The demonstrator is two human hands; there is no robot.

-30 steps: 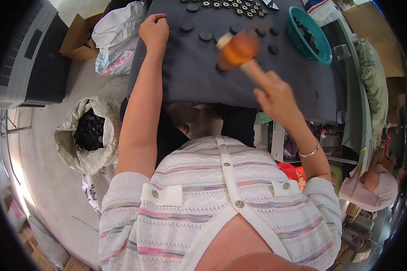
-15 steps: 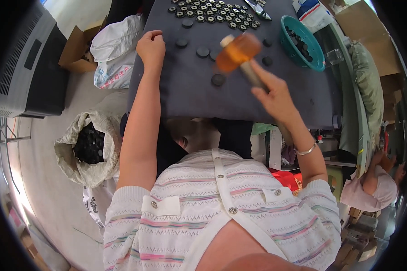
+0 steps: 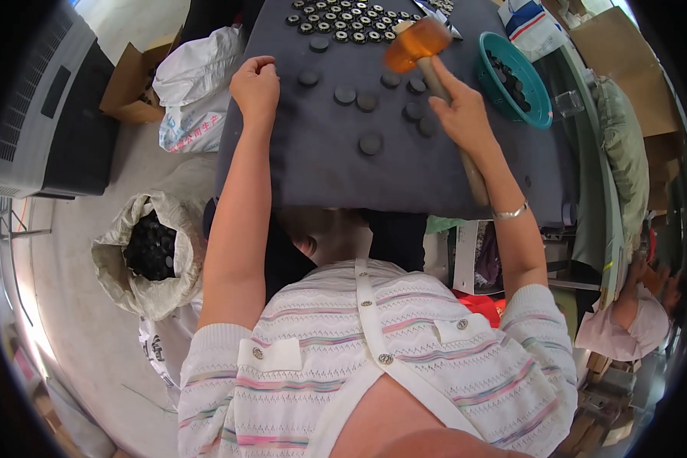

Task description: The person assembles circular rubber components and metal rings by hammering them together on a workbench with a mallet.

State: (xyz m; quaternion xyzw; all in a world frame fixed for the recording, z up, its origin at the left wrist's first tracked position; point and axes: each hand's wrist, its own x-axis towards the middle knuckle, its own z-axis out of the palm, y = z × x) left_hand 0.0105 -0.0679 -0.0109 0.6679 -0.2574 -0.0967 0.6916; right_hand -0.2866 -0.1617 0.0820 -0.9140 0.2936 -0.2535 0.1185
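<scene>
Hands: well apart, both over the table (image 3: 313, 172).
Left hand (image 3: 256, 89): loosely curled beside the left edge; cannot tell if holding something small.
Right hand (image 3: 466, 118): wrapped round the handle of the orange mallet (image 3: 418, 47).
Sack (image 3: 103, 263): open on the floor at left, filled with dark pieces (image 3: 151, 248); probably plenty left to work through.
Plain discs (image 3: 370, 143): scattered across mid-table, no ring showing on top; judged not yet done.
Mallet head: beyond most of these, slightly blurred; touching anything or not, hard to tell.
Basin (image 3: 538, 82): teal, at the table's right side, holding more dark discs (image 3: 509, 80); finished or waiting, unclear.
Ringed discs (image 3: 342, 36): massed toward the far end, bright centres up; likely finished, clearly outnumbering the plain ones.
</scene>
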